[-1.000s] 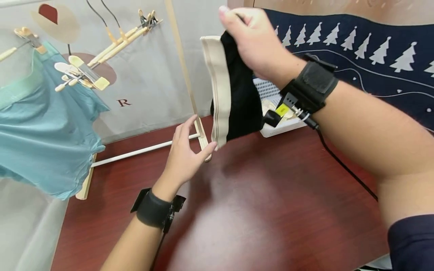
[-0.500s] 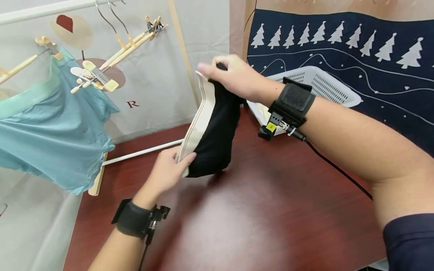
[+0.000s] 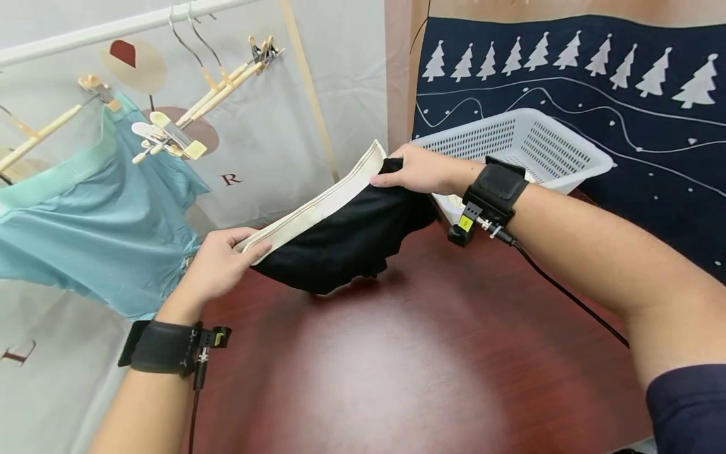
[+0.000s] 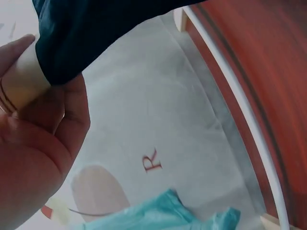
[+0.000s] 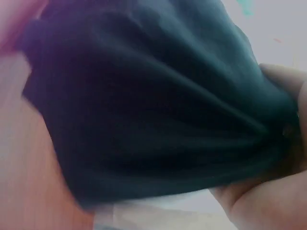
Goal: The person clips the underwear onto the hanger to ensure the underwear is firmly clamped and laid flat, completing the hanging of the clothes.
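above the table (image 3: 397,378), left hand (image 3: 218,268) and right hand (image 3: 420,173) pinch black shorts (image 3: 340,243) waistband taut; hanger clips (image 3: 164,132) left of it empty, hanging not done.

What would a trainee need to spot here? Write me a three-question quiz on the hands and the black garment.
1. True or false: the black garment lies flat on the table.
2. Which part of the garment does the left hand pinch?
A. the cream waistband
B. a black leg hem
C. a label
3. Fill in: behind the right hand stands a white plastic ____.

Key
1. False: both hands hold it up above the table, stretched between them.
2. A: thumb on top at the waistband's left end.
3. basket
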A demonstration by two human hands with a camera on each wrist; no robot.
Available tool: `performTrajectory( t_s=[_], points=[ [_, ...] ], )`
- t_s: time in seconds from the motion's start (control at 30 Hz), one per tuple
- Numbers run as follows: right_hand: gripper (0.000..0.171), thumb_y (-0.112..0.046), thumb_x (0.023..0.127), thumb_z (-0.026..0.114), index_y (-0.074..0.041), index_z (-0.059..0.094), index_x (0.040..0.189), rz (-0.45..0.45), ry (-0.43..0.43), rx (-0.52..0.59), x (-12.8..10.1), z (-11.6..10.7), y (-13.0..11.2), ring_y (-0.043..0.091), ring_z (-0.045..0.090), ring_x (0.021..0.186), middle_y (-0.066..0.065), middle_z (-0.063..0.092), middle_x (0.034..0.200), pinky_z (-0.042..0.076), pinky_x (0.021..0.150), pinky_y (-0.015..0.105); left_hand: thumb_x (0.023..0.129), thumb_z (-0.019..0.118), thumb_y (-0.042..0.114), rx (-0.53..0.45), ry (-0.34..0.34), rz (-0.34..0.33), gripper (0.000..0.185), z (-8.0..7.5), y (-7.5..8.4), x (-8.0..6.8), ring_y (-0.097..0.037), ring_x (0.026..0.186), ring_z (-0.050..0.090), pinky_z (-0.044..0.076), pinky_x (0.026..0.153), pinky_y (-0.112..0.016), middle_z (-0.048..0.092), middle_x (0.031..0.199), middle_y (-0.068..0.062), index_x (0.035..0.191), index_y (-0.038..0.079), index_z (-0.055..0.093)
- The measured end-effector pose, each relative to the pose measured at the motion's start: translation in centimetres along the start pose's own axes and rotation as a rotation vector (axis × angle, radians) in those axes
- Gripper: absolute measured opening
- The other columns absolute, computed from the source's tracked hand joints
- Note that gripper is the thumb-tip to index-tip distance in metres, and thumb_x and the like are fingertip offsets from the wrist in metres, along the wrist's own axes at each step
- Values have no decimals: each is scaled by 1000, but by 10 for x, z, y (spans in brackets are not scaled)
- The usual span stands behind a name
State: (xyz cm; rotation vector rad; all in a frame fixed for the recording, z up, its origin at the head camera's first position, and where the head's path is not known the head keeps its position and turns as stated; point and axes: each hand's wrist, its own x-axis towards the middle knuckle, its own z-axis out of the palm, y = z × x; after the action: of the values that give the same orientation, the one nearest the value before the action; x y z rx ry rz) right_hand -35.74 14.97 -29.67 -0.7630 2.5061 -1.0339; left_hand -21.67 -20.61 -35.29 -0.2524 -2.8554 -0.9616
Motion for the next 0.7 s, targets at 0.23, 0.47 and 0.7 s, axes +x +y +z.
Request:
performTrajectory(
  t_s=[0.23, 0.47, 0.7],
  points=[
    [39, -20, 94, 70, -12, 51, 61, -120, 104, -60, 10, 4, 15, 11, 34, 62, -8, 33, 60, 31, 62, 26, 99, 60, 41, 75, 62, -47, 39, -11, -6, 9, -21, 80, 60, 47, 74, -32, 74, 95, -13, 119, 10, 71],
    [14, -19, 92, 71, -13, 81, 85, -116, 343, -269, 13, 4, 10, 15, 53, 67, 0, 61, 61, 39, 65, 27, 100, 61, 30, 115, 279, -46, 28, -13, 12, 33, -33, 95, 71, 38, 107, -54, 74, 107, -18, 117, 11, 73],
    [15, -18, 94, 68, -11, 81, 92, -107, 423, -123, 6, 8, 15, 4, 58, 58, 1, 67, 64, 45, 60, 19, 99, 63, 30, 114, 400, 5, 22, -5, 14, 39, 6, 57, 56, 45, 60, -21, 77, 98, -9, 112, 19, 77]
  ],
)
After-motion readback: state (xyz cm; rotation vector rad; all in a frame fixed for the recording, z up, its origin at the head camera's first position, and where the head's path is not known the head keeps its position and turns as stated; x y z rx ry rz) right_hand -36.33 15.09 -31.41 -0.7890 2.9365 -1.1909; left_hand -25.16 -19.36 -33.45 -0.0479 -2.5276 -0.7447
